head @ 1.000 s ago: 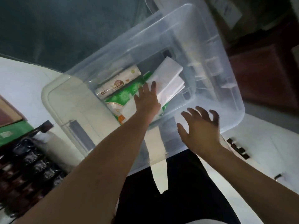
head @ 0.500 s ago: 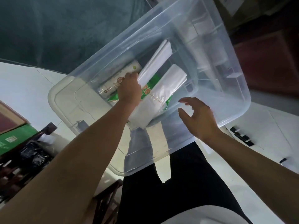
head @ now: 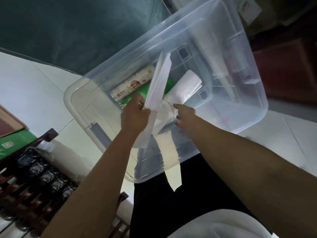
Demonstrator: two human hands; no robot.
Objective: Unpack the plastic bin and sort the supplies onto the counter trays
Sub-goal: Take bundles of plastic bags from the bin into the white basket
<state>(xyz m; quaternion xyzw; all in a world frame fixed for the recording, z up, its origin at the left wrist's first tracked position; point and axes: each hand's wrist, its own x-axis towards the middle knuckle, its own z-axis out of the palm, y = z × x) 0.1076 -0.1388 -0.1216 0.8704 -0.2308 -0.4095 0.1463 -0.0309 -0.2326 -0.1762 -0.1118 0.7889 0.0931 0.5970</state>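
Note:
A clear plastic bin (head: 240, 117) sits on the white floor in front of me. Inside lie a white printed roll (head: 132, 85), a green packet (head: 142, 93) and a second white plastic pack (head: 187, 85). My left hand (head: 134, 115) is shut on a flat white pack (head: 158, 81) and holds it tilted up on edge above the others. My right hand (head: 186, 115) is inside the bin, fingers spread, touching the near end of the second white pack.
A dark rack of black packets (head: 34, 170) stands at the lower left, with a green box (head: 12, 145) beside it. A dark wall (head: 68, 28) rises behind the bin. My legs in black trousers (head: 171, 203) are below the bin.
My left hand has gripped the flat white pack and lifted it on edge. My right hand has moved from the bin's near rim into the bin, onto the other white pack.

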